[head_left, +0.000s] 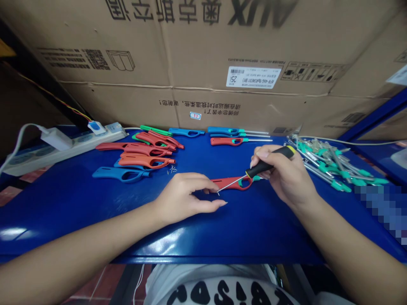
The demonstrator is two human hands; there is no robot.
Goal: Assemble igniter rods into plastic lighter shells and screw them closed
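My right hand (286, 176) is closed around a screwdriver (270, 163) with a black and yellow handle. Its thin metal shaft points down and left, with the tip at a red lighter shell (233, 183) lying on the blue table (95, 203). My left hand (186, 197) rests on the table at the left end of that red shell, fingers curled with thumb and forefinger near the shell's end. Whether the fingers pinch it is hidden.
A pile of red, blue and green lighter shells (140, 159) lies at the back left. Assembled lighters (235, 136) lie at the back middle. Several metal-and-teal inner parts (333, 167) are heaped at the right. A white power strip (63, 144) sits far left. Cardboard boxes (203, 63) stand behind.
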